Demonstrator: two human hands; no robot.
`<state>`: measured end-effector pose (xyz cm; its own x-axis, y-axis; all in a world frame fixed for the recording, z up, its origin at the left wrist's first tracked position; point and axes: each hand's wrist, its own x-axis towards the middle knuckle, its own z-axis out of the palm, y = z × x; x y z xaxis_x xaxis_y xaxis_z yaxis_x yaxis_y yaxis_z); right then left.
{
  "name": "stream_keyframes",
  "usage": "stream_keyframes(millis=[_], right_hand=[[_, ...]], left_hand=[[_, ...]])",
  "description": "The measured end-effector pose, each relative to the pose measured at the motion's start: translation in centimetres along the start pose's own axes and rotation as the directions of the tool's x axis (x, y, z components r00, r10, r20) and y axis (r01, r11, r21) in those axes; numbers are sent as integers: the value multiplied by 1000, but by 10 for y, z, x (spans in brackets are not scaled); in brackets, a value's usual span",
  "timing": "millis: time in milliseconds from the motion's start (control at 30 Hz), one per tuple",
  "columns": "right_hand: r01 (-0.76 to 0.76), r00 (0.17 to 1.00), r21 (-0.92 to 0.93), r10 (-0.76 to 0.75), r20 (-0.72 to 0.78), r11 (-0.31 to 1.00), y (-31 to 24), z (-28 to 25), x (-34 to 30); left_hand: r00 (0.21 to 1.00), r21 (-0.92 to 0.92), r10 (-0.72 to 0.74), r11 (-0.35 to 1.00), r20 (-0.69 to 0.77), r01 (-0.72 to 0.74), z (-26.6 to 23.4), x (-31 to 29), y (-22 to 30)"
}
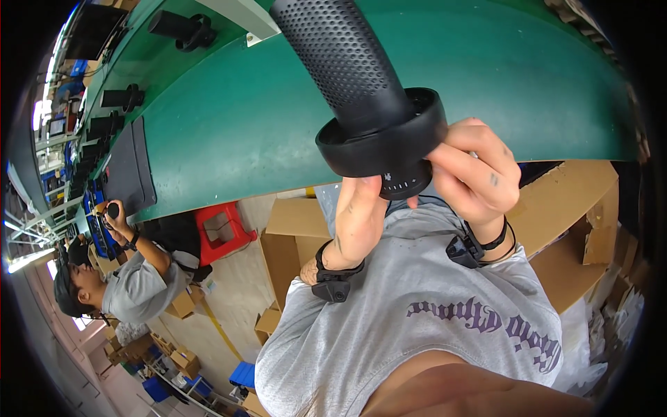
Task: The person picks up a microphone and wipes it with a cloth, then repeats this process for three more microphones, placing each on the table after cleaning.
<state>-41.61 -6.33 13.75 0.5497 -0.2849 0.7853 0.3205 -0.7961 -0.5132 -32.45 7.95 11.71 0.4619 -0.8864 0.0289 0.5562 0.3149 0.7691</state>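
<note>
A black microphone (347, 69) with a perforated grille stands tilted in front of me, over the near edge of the green bench. Round its lower part sits a wide, smooth black ring (375, 149); beneath that is a dial end (406, 182) with white marks. Fingers of my left hand (358, 219) close on the lower end, under the ring. My right hand (483, 170) pinches the ring's right side, some fingertips hidden behind it. Both wrists carry black straps with small black devices.
The green bench (229, 132) bears a dark mat (132, 167) and several similar black units (184, 29) along its far left. A co-worker (142, 285) holds a round black part. A red stool (224, 233) and open cardboard boxes (566, 208) stand below the bench.
</note>
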Motion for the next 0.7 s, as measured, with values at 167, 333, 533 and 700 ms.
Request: stream_keyframes(millis=[167,333,533,700], right_hand=[[-18,999,11,18,-46,1000,8,11,0],[-39,991,144,19,135,989,10,-1,5],[-34,997,318,9,79,948,17,-16,-6],[-6,992,282,42,-123,959,19,-10,-14]], left_hand=[[999,52,50,997,5,-50,0,6,0],[996,158,4,987,-87,10,-5,5,-4],[989,336,-19,939,-148,68,-5,6,4],[973,438,86,899,-215,17,-6,9,-2]])
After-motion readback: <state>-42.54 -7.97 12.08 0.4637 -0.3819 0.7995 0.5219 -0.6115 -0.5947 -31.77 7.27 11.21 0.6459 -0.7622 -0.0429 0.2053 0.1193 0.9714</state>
